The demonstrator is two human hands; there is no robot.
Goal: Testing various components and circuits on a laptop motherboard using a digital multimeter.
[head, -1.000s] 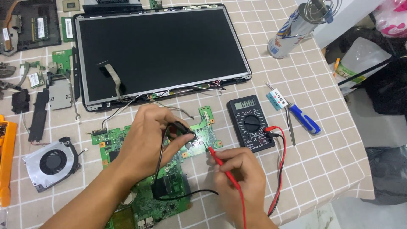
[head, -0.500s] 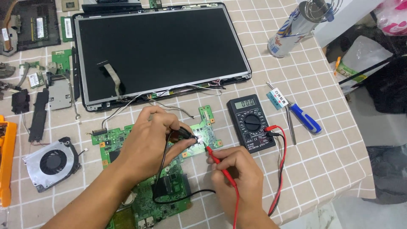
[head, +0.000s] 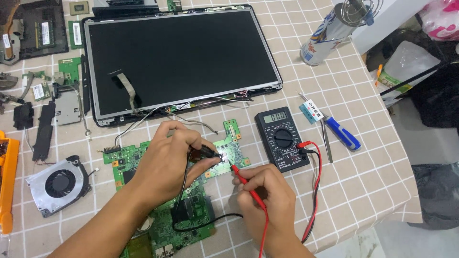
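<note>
Two probes on one green board (head: 162,210): left hand (head: 167,162) grip clamps black probe (head: 208,153), right hand (head: 267,196) red probe (head: 246,184).

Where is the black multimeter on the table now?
In the head view, the multimeter lies right of centre on the checked tablecloth, just below the laptop screen panel, between the green circuit board and the blue-handled screwdriver.

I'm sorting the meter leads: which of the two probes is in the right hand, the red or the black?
The red probe: the right hand pinches it, tip on the green circuit board. The black probe sits in the left hand.
</note>
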